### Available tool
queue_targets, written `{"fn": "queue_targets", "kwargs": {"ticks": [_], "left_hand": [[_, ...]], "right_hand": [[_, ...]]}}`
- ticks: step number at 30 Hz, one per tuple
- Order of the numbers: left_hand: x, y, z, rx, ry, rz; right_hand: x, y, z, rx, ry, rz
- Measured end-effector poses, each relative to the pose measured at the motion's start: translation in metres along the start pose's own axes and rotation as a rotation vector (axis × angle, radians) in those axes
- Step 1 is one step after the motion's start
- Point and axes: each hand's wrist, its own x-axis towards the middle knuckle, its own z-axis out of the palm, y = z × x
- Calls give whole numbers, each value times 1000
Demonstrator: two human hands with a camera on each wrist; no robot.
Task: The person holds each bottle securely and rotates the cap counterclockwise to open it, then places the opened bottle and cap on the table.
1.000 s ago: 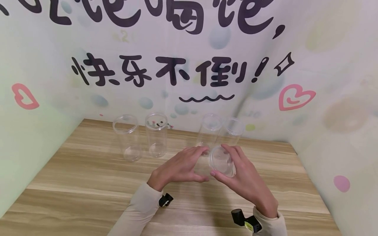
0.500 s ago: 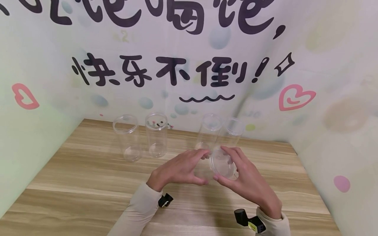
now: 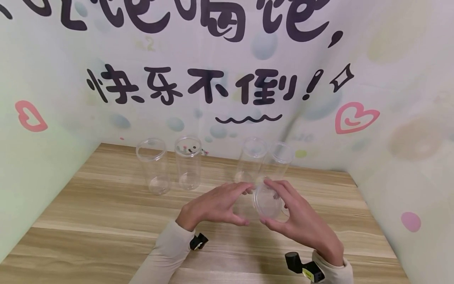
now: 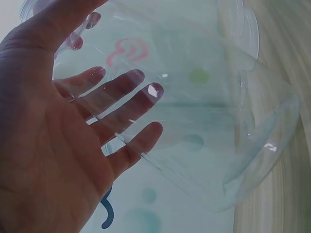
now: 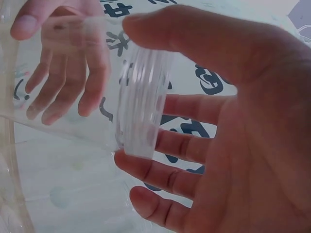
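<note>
A clear plastic jar [image 4: 214, 150] lies tilted in my left hand [image 3: 218, 203], whose thumb and fingers curve round its wall. My fingers show through the plastic in the left wrist view. My right hand [image 3: 303, 219] holds a clear ridged lid [image 5: 142, 99] between thumb and fingertips, right at the mouth end of the jar. In the head view the round face of the lid [image 3: 268, 202] is turned up toward me, and most of the jar is hard to make out against the wood.
Two clear jars [image 3: 188, 165] stand upright at the back left of the wooden table [image 3: 106, 221]. Another pair of clear jars [image 3: 250, 161] stands behind my hands. A printed cloth backdrop [image 3: 198, 51] rises behind the table and along both sides.
My right hand has shifted slightly down and to the right with the lid. The left hand has sunk a little with the jar. The standing jars have stayed in place.
</note>
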Motion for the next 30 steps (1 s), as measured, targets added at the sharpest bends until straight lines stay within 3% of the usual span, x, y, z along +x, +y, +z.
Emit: {"fn": "queue_targets", "kwargs": {"ticks": [7, 30], "left_hand": [[-1, 3, -1, -46, -46, 8], [-2, 3, -1, -91, -94, 3]], "right_hand": [[-3, 2, -4, -1, -20, -65], [-6, 0, -7, 13, -34, -181]]}}
